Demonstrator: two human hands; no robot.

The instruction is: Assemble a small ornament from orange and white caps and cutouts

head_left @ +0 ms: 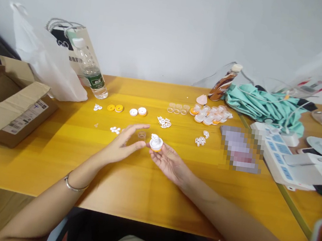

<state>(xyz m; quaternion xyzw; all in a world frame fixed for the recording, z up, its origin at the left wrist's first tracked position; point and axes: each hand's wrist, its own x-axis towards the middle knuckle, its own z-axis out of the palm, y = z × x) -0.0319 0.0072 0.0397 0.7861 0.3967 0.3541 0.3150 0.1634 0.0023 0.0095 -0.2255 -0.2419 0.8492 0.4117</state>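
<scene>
Over the middle of the table, my right hand (171, 164) grips a small round white part with an orange base (156, 144); a white piece stands up on its top. My left hand (123, 145) is open beside it, thumb and fingers spread. Between those fingers a small clear cup (141, 135) shows; I cannot tell whether they touch it. Beyond the hands lie white wheel-shaped pieces (164, 122), clear cups (178, 109), white discs (137, 112) and yellow rings (115, 108). Small white caps (115, 130) are left of my left hand.
Clear-topped orange-and-white units (210, 115) sit at back right, with more white pieces (201, 138) nearer. A phone-like blurred slab (239, 148), a power strip (283, 156) and a brown bottle (224, 83) stand right. Left are a cardboard box (11, 105) and a water bottle (92, 72).
</scene>
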